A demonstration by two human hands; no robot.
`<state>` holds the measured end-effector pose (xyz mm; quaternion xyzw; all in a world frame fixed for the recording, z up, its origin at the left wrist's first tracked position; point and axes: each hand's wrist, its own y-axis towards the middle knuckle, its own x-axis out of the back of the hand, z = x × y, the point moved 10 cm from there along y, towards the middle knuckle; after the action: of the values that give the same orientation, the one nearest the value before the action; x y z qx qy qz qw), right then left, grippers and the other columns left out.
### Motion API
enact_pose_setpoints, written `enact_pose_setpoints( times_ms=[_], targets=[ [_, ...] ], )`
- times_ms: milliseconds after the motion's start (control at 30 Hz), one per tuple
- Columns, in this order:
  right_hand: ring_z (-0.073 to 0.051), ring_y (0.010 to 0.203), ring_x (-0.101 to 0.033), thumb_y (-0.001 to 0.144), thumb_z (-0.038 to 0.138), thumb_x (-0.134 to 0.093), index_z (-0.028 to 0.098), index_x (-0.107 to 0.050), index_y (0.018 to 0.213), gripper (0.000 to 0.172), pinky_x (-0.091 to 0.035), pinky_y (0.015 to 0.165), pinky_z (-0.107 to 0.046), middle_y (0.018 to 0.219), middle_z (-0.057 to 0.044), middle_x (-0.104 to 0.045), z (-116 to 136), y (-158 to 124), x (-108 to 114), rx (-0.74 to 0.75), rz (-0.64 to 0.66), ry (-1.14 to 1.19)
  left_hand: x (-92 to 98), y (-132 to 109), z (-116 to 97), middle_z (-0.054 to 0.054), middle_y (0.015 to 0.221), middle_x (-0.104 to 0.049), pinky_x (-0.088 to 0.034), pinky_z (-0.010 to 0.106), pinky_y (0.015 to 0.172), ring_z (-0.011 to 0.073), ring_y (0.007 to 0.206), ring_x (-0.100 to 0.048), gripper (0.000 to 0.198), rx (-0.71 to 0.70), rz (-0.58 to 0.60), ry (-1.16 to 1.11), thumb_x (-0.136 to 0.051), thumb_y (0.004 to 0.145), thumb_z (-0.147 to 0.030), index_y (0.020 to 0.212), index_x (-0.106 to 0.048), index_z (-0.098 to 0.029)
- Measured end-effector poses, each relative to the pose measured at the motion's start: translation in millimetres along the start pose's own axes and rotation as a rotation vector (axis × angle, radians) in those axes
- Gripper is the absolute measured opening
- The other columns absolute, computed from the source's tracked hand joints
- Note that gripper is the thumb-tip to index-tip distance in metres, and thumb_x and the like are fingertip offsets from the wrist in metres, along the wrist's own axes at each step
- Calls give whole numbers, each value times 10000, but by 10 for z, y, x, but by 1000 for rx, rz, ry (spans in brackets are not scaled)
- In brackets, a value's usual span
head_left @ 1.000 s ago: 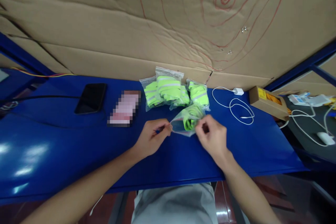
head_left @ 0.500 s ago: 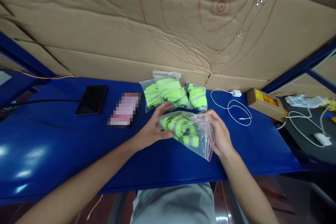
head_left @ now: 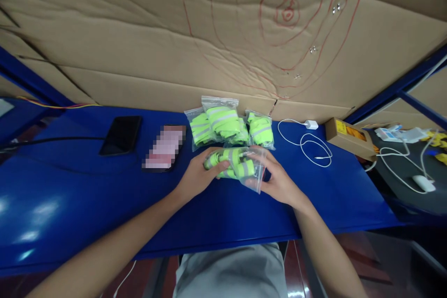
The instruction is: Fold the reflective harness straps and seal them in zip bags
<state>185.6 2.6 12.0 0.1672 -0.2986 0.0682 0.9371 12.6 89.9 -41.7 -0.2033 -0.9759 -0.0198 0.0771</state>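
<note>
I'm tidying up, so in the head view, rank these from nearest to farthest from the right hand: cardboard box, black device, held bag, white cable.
From the right hand:
1. Held bag: touching it, on its left.
2. White cable: to the right.
3. Cardboard box: farther right.
4. Black device: far left.

The front bag is clear, crinkled, shiny plastic; the bands inside look like matt woven cloth with smoother grey stripes. The tabletop is smooth and glossy, the backboard matt, creased cardboard, the charger plug smooth white plastic.
</note>
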Motion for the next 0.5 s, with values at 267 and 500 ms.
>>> enact_pose_setpoints(
  times_ms=[267, 500],
  targets=[
    [-266, 1371, -540, 895, 362, -747, 292, -586, 1395, 530, -429, 1167, -419, 1447, -109, -572, -15, 5, 43, 18, 37, 46, -161, -67, 58, 11, 832, -672, -579, 262, 487, 145, 585, -628, 510, 33, 150, 4, -733, 827, -552, 1156, -667, -168],
    [-265, 1298, -575, 849, 397, -782, 243, -549, 1386, 606, -463, 1114, -412, 1379, -124, -594, -146, -3, -69, -58, 5, 4, -203, -95, 93, 0, 832, -666, -528, 231, 458, 130, 533, -616, 480, 14, 201, 81, -737, 837, -505, 1182, -641, -184]
  ],
)
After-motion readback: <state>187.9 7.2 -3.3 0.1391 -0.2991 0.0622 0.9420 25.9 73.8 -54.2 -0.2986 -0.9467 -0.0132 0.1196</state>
